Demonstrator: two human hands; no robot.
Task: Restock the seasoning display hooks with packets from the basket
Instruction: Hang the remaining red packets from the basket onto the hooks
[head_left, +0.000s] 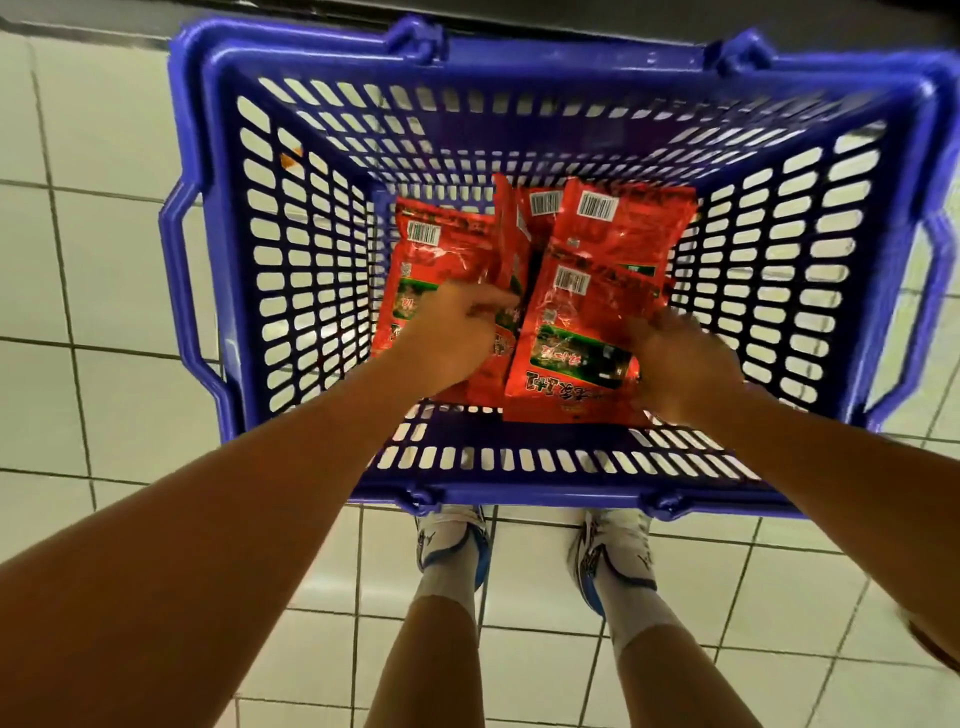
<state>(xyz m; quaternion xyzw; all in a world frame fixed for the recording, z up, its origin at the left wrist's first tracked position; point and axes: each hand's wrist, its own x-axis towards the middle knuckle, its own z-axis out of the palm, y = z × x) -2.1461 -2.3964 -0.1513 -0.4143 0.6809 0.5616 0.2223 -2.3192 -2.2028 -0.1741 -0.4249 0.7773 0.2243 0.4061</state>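
Observation:
A blue plastic basket (291, 62) stands on the tiled floor in front of me. Several red seasoning packets lie on its bottom, most with barcodes facing up. My left hand (452, 338) reaches into the basket, its fingers curled round the edge of an upright packet (511, 244) in the middle. My right hand (685, 364) grips the right side of the nearest packet (571, 364), which shows a green label. Another packet (436, 260) lies at the left, and one (623, 228) lies at the back right.
Pale floor tiles (104, 405) surround the basket. A dark strip, perhaps a shelf base (571, 15), runs along the top edge. My feet in white shoes (452, 535) stand just behind the basket's near rim. No display hooks are in view.

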